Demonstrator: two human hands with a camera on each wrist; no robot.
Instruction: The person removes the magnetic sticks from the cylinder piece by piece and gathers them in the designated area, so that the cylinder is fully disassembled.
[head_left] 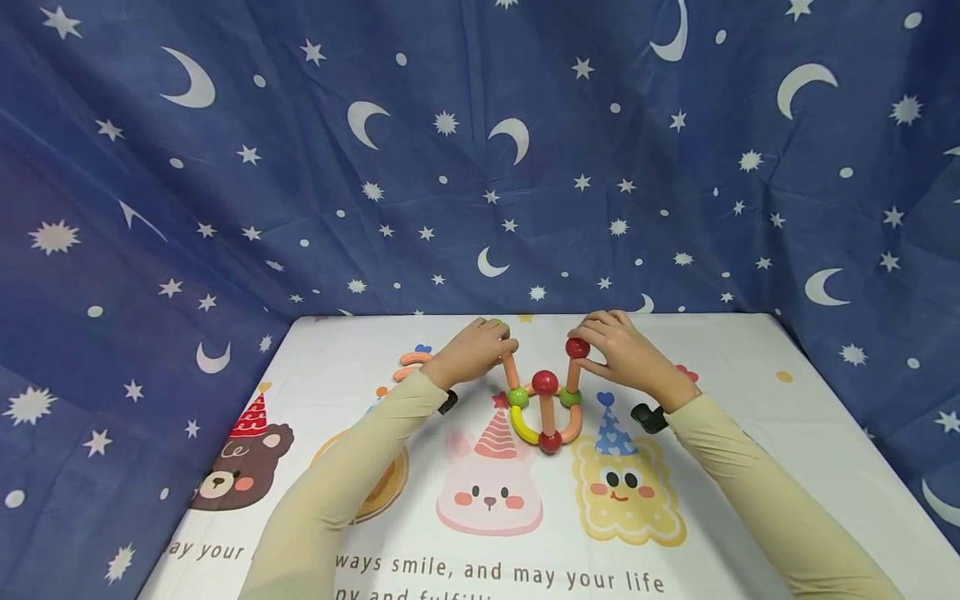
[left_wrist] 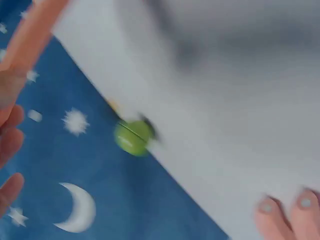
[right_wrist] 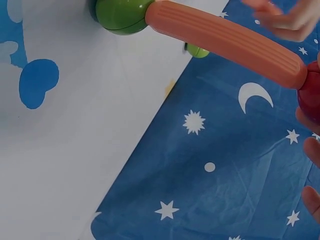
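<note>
A toy frame of balls and rods stands on the table, its base a ring with a yellow curved rod (head_left: 525, 426) and orange ones. My left hand (head_left: 474, 348) pinches the upper end of an orange rod (head_left: 511, 372) that rises from a green ball (head_left: 518, 397). On the other side, my right hand (head_left: 626, 350) grips a red ball (head_left: 577, 348) atop another orange rod (right_wrist: 230, 40), which joins a green ball (right_wrist: 122, 15) below. Between the hands, a front rod (head_left: 547, 414) links an upper red ball (head_left: 545, 382) to a lower red ball (head_left: 550, 442).
Behind my left hand, a loose green ball (left_wrist: 133, 137) lies near the table's back edge. Orange curved rods (head_left: 415, 359) lie left of that hand. A blue star-and-moon curtain (head_left: 450, 225) hangs behind the white printed tablecloth (head_left: 720, 375).
</note>
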